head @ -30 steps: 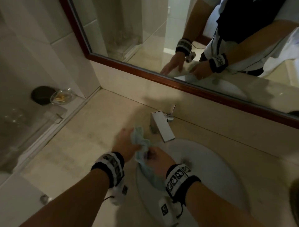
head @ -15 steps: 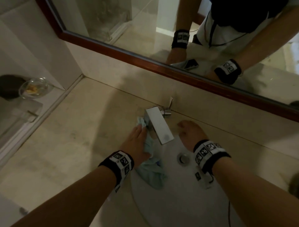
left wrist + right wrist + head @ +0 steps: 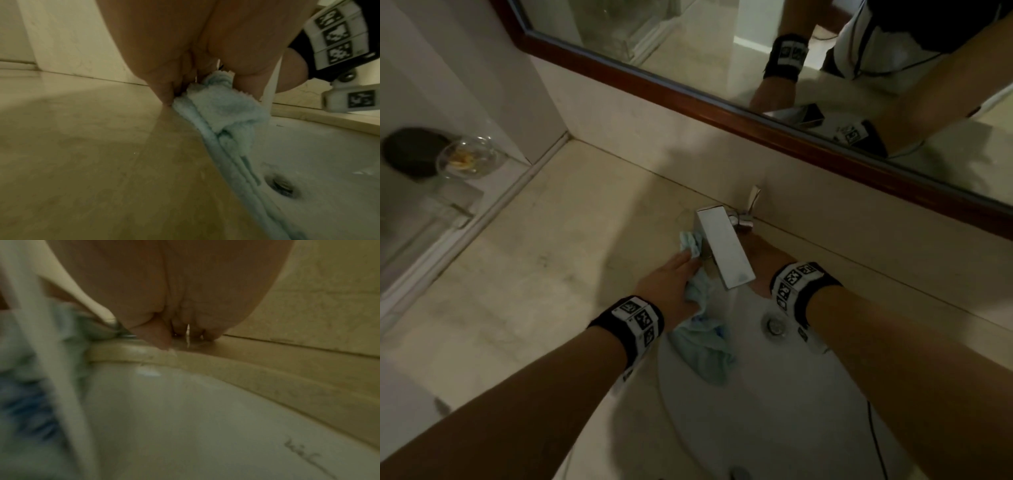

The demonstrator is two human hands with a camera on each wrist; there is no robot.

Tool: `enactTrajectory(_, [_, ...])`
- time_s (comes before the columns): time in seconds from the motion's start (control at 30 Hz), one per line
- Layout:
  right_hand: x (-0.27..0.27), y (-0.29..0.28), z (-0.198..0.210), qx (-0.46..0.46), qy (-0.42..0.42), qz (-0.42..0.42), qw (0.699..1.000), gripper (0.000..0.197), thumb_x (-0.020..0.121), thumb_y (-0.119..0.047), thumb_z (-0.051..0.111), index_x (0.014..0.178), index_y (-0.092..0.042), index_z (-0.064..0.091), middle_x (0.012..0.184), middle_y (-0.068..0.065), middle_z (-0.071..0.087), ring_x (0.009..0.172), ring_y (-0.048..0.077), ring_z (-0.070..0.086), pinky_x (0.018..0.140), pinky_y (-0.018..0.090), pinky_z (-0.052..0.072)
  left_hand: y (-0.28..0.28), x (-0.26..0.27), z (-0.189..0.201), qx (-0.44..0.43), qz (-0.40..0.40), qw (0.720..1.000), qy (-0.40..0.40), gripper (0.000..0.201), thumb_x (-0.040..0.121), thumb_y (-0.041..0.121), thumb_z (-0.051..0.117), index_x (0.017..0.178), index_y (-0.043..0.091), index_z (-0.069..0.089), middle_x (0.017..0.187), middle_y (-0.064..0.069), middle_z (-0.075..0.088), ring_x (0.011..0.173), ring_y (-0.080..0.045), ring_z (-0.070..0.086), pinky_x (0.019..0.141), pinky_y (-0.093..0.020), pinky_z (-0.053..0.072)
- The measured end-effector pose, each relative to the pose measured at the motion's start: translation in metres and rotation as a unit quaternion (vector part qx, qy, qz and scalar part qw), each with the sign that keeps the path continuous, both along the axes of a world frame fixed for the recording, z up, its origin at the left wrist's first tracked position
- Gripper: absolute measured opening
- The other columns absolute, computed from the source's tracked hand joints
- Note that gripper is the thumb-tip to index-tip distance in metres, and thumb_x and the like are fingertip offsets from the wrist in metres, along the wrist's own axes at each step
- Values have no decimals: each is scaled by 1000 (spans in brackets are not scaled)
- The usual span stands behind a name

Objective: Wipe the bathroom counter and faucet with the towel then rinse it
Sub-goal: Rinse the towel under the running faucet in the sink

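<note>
Nearest the camera, both forearms are reaching in from six o'clock over the white sink (image 3: 774, 411), each wrist wearing a black band with patterned white tags. The light blue towel (image 3: 705, 349) is draping over the sink's rim at about nine o'clock of the bowl, its lower end trailing down inside toward the drain (image 3: 775, 323). The left hand (image 3: 671, 286) is gripping the towel's upper part, fingers and thumb closing around it, and pushing a bunched end against the left side of the faucet (image 3: 724, 250); the left wrist view is showing the cloth (image 3: 222, 110) wedged between fingers and thumb right at the counter's (image 3: 92, 154) edge. Water is running from the faucet's spout into the bowl. The right hand (image 3: 760, 260) is resting at three o'clock of the faucet, partly hidden behind it; in the right wrist view its fingertips (image 3: 162, 337) are touching the counter just beyond the sink rim, fingers looking fairly straight and holding nothing. Farther back, the faucet's handle (image 3: 751, 202) is standing by the wall. At ten o'clock, a glass bowl (image 3: 467, 161) is sitting on a side shelf. Along the top, a wood-framed mirror (image 3: 688, 44) is reflecting both arms.
</note>
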State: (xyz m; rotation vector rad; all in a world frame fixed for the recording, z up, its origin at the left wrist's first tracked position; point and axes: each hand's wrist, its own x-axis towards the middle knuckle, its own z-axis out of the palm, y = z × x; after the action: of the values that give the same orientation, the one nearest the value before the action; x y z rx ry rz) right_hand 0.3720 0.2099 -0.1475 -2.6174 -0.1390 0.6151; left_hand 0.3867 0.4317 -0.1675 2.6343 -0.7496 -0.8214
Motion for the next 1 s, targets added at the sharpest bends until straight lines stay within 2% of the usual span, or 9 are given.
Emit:
enactTrajectory(0.13, [-36, 1, 21, -66, 77, 39, 994, 67, 102, -4, 40, 157, -21, 6, 162, 2, 19, 143, 24, 30, 112, 26, 25, -4, -4, 3, 9, 13, 1000, -2, 90, 87, 47, 65, 160, 30, 14, 169, 5, 5, 152, -22, 22, 120, -36, 29])
enactTrajectory(0.23, [-52, -14, 23, -77, 116, 90, 986, 62, 98, 0, 41, 153, -27, 29, 158, 1, 31, 139, 24, 38, 110, 28, 31, -5, -10, 8, 5, 25, 1000, -4, 83, 90, 40, 63, 159, 30, 19, 168, 5, 8, 150, -23, 26, 118, -34, 29])
enactTrajectory(0.3, [-50, -30, 20, -40, 139, 44, 989, 63, 96, 4, 39, 148, -32, 40, 156, -5, 36, 140, 21, 39, 112, 25, 29, -5, -15, 6, -2, 26, 1000, -3, 79, 92, 36, 63, 159, 31, 21, 168, 6, 9, 150, -22, 27, 118, -33, 29])
enactTrajectory(0.4, [-46, -45, 20, 16, 90, -62, 994, 62, 96, 4, 34, 144, -34, 46, 156, -4, 36, 142, 19, 35, 114, 20, 22, -4, -22, 3, -10, 28, 1000, -1, 76, 92, 31, 63, 157, 33, 25, 167, 8, 12, 149, -22, 29, 117, -31, 28])
enactTrajectory(0.6, [-60, -40, 9, 66, 108, -125, 984, 54, 98, 2, 35, 141, -27, 50, 154, 1, 38, 139, 21, 38, 106, 14, 24, -14, -35, 6, -18, -34, 999, -21, 66, 95, 17, 54, 155, 34, 32, 165, 11, 22, 147, -19, 33, 115, -26, 26])
enactTrajectory(0.67, [-69, -40, 4, 82, 112, -139, 980, 54, 97, 2, 36, 139, -29, 53, 155, 1, 38, 138, 21, 40, 107, 15, 26, -21, -36, 11, -19, -52, 998, -28, 66, 96, 13, 52, 155, 33, 32, 164, 9, 24, 145, -21, 34, 114, -27, 28])
enactTrajectory(0.77, [-80, -46, 1, 100, 112, -155, 976, 54, 96, 1, 38, 136, -31, 55, 155, 0, 38, 136, 21, 43, 110, 21, 33, -33, -27, 24, -27, -12, 998, -58, 65, 96, 9, 53, 155, 26, 33, 161, 0, 33, 139, -27, 42, 107, -32, 37])
enactTrajectory(0.9, [-91, -58, 2, 110, 109, -189, 970, 53, 95, 1, 41, 135, -29, 56, 151, 2, 43, 136, 21, 43, 113, 29, 35, -52, -23, 33, 48, -28, 997, -61, 44, 102, 16, 48, 145, 11, 43, 142, -10, 53, 122, -29, 55, 88, -30, 42])
enactTrajectory(1.0, [-99, -61, 1, 118, 135, -201, 963, 52, 95, 1, 44, 137, -26, 54, 148, 4, 47, 135, 20, 45, 112, 30, 36, -57, -24, 35, 56, -1, 998, -30, 38, 99, 19, 51, 137, 12, 50, 131, -13, 60, 114, -31, 58, 83, -31, 43])
